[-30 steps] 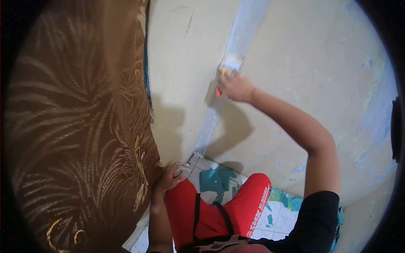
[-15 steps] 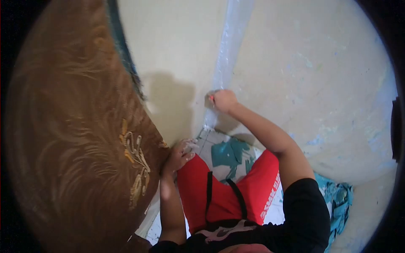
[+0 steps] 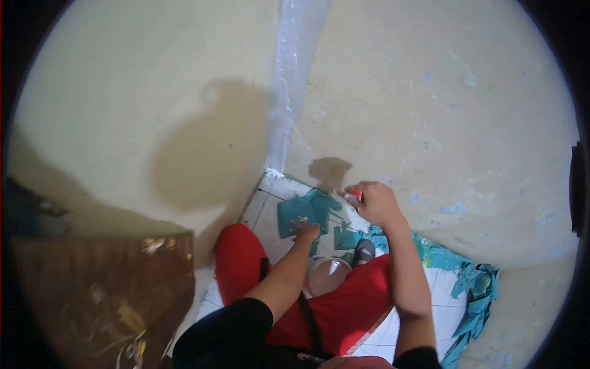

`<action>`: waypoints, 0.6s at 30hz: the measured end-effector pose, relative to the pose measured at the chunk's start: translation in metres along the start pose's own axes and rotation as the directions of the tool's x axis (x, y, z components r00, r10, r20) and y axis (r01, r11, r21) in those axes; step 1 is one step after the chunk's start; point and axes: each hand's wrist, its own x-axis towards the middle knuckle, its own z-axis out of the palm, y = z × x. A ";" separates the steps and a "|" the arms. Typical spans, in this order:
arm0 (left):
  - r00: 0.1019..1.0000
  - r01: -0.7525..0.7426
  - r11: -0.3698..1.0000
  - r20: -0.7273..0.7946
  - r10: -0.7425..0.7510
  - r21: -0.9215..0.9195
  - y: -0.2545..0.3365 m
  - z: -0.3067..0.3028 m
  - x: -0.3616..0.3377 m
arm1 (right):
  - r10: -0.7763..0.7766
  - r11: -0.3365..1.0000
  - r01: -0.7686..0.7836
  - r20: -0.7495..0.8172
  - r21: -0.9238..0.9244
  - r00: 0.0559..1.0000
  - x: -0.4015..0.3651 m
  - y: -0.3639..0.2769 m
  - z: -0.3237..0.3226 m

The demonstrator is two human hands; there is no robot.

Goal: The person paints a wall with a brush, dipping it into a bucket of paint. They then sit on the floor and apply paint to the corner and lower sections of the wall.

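Observation:
My right hand [image 3: 376, 203] is closed around a red-handled paintbrush [image 3: 353, 195], low in front of the right wall. The brush head points left, close above the floor's edge. My left hand [image 3: 305, 231] reaches down between my knees with its fingers apart, over teal sheets of peeled paint [image 3: 296, 212] on the tiles. White smears mark its fingertips. Below it, a round tub [image 3: 329, 277] with pale contents stands between my legs, partly hidden by my red trousers. A glossy whitish strip of coating [image 3: 284, 92] runs down the wall corner.
A brown wooden panel [image 3: 104, 295] stands at the lower left. Crumpled teal paint peelings [image 3: 479, 301] lie along the foot of the right wall [image 3: 442, 123]. White floor tiles [image 3: 255, 212] show between the scraps. My foot [image 3: 364, 251] is beside the tub.
My right hand has come down from the corner strip with the paintbrush. My left hand has left my knee and reached between my legs. The view has shifted, bringing the tub into sight.

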 end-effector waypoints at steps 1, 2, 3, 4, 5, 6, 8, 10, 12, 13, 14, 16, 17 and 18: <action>0.999 0.043 0.998 -0.010 -0.043 -0.045 0.007 -0.003 -0.014 | 0.019 0.999 -0.020 0.042 0.028 0.999 -0.007 -0.004 -0.011; 0.996 0.086 0.992 -0.018 -0.088 -0.088 0.006 -0.015 -0.029 | 0.018 1.000 -0.019 0.066 0.019 0.998 -0.013 -0.003 -0.017; 0.989 0.043 0.999 -0.140 -0.045 -0.015 -0.003 0.001 -0.014 | 0.079 0.996 -0.083 0.100 0.043 0.992 -0.018 -0.002 -0.020; 0.966 0.005 0.998 -0.259 0.013 0.070 -0.014 0.015 0.001 | 0.144 0.986 -0.153 0.130 0.067 0.981 -0.021 0.000 -0.022; 0.927 -0.055 0.986 -0.358 0.108 0.155 -0.023 0.016 0.012 | 0.154 0.984 -0.166 0.144 0.070 0.977 -0.023 0.002 -0.024; 0.872 -0.106 0.963 -0.443 0.209 0.247 -0.030 0.012 0.024 | 0.157 0.980 -0.174 0.165 0.094 0.974 -0.026 0.004 -0.027; 0.816 -0.122 0.934 -0.501 0.287 0.337 -0.037 -0.008 0.058 | 0.167 0.972 -0.195 0.197 0.133 0.966 -0.032 0.000 -0.035; 0.843 -0.084 0.949 -0.486 0.230 0.303 -0.034 -0.043 0.083 | 0.166 0.970 -0.189 0.157 0.151 0.974 -0.036 -0.008 -0.047; 0.869 -0.028 0.950 -0.461 0.177 0.312 -0.033 -0.072 0.106 | 0.171 0.960 -0.203 0.171 0.191 0.970 -0.042 -0.011 -0.057; 0.886 0.022 0.950 -0.446 0.126 0.312 -0.032 -0.082 0.113 | 0.171 0.952 -0.208 0.174 0.223 0.970 -0.044 -0.011 -0.058; 0.885 0.027 0.948 -0.449 0.125 0.316 -0.029 -0.087 0.115 | 0.168 0.951 -0.206 0.173 0.229 0.971 -0.046 -0.011 -0.058; 0.946 0.063 0.916 -0.317 0.072 0.396 -0.021 -0.097 0.118 | 0.157 0.956 -0.193 0.173 0.220 0.972 -0.048 -0.011 -0.059; 0.944 0.065 0.917 -0.323 0.072 0.394 -0.021 -0.100 0.121 | 0.153 0.957 -0.188 0.168 0.221 0.974 -0.049 -0.011 -0.058; 0.957 -0.004 0.898 -0.259 0.132 0.441 -0.022 -0.101 0.122 | 0.144 0.962 -0.176 0.158 0.210 0.977 -0.049 -0.010 -0.056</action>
